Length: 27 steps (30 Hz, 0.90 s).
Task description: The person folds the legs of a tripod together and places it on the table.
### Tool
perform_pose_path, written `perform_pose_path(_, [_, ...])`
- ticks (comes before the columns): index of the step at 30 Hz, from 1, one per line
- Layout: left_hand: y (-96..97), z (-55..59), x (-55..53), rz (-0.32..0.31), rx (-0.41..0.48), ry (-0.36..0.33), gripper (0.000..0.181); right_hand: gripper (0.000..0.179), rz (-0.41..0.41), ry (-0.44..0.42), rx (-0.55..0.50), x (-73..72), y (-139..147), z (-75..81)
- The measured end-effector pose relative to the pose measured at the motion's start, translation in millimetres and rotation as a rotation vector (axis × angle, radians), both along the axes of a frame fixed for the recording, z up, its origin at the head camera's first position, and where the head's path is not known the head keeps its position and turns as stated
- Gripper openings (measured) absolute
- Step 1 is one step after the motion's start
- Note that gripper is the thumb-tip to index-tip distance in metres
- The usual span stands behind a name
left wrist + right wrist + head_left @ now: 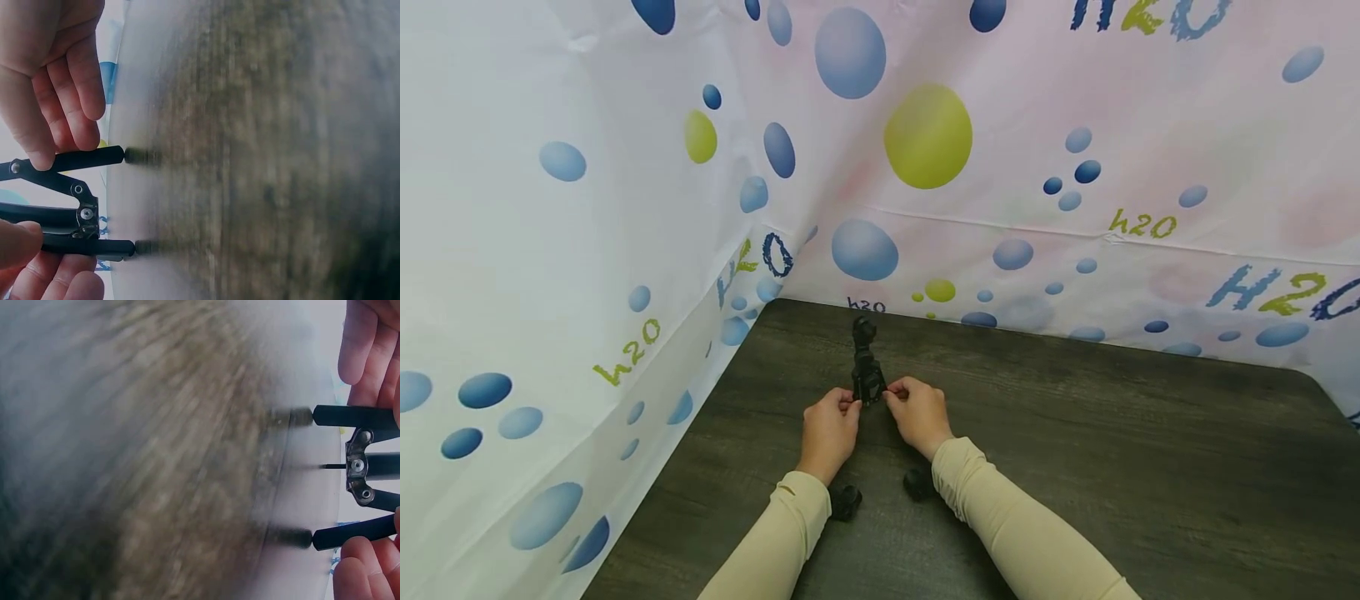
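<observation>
A small black tripod (866, 362) stands on the dark table ahead of me, its legs partly spread. Its metal bracket (86, 214) and hinged braces show close up in the left wrist view. My left hand (831, 433) pinches one leg (87, 245) low down between thumb and fingers. Another leg (353, 532) is pinched by my right hand (919, 414) on the other side. In the right wrist view a thin dark rod (334, 466) sticks out from the bracket, between the two leg tips. The tripod's top is too dark to make out in detail.
The dark wood-grain table (1135, 467) extends far to the right. A white sheet (1037, 100) printed with blue and green dots hangs along its back and left edges. Dark devices (846, 502) sit under my wrists, beside the beige sleeves.
</observation>
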State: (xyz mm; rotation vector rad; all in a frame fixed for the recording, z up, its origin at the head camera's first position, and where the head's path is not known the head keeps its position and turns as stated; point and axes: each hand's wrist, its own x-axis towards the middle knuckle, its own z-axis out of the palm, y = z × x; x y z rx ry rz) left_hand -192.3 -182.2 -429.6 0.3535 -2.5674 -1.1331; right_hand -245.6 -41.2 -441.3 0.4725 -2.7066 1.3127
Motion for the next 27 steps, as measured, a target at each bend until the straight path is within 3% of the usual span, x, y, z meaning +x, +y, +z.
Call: perform_pose_path(27, [17.3, -0.8, 38.7, 0.039, -0.034, 0.039, 0.007, 0.009, 0.044, 0.009, 0.003, 31.5, 10, 1.3])
